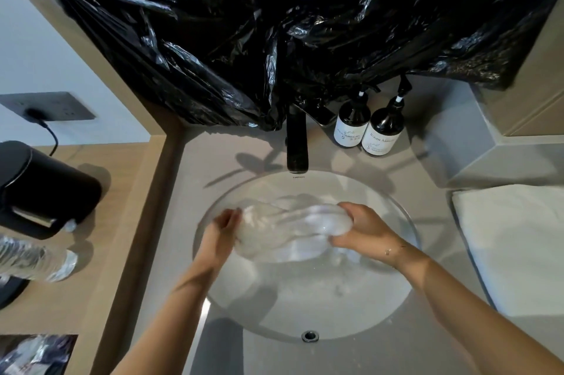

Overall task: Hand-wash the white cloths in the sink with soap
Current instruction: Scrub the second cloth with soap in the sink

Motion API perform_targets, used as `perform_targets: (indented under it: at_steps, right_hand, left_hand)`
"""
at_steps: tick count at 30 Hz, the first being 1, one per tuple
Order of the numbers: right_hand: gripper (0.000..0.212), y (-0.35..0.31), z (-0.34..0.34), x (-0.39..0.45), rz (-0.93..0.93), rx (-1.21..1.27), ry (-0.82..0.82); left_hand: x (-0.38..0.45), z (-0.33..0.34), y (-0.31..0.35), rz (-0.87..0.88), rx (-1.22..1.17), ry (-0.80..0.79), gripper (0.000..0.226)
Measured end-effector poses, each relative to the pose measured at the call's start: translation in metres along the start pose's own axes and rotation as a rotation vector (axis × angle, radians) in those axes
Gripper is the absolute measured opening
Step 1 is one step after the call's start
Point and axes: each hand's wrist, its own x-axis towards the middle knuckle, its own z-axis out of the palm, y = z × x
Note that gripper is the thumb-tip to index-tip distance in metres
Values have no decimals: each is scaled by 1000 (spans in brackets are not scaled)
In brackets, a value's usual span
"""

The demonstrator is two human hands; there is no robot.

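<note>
White cloth (287, 232), wet and bunched, is held up over the round sink (406, 292), stretched between both hands just above the basin's far half; motion blur smears its middle. Left hand (221, 235) grips the cloth's left end, fingers curled round it, w/ the forearm coming in from the near left. Right hand (363, 229) holds the right end, fingers wrapped over the top of the wad and thumb under it. A few foam specks lie on the basin floor, near the right forearm. Overflow hole (310, 335) sits in the sink's near wall.

Black faucet (296, 142) stands at the far rim, spout over the basin; can't tell if water runs. Just right of it, two dark pump bottles (366, 130) w/ white labels stand side by side, touching, on the grey counter (189, 179). Folded white towel (512, 240) lies on the counter at right, well apart from the hands. Black plastic sheeting (274, 23) hangs across the far wall above the faucet. At left, on a wood-tone surface: black appliance (45, 188), its cord plugged into a wall outlet (48, 106), and a clear plastic bottle (33, 258) lying on its side near it.
</note>
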Motion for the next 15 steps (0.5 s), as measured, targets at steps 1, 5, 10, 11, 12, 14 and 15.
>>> perform_targets:
  at_steps: [1, 5, 10, 11, 12, 14, 15]
  right_hand:
    - [25, -5, -2, -3, -13, 26, 0]
    - [34, -31, -7, -9, -21, 136, -23]
    - [47, -70, -19, -23, -103, 364, -133]
    - [48, -76, -21, -25, -113, 407, -132]
    - [48, -81, -24, -27, -127, 441, -139]
    - [46, -87, -27, -30, -154, 521, -146]
    - [44, -88, -28, -31, -169, 579, -135]
  left_hand:
    - [-1, 7, -6, -13, 93, -12, 25]
    - [-18, 29, 4, 31, 182, -217, 49]
    - [-44, 43, 40, 117, -29, -769, 88]
    - [-43, 53, 44, 162, -1, -718, 91]
    - [-43, 62, 48, 206, 18, -634, 93]
    - [-42, 76, 52, 294, 7, -487, 87]
    - [-42, 78, 54, 327, -6, -423, 81]
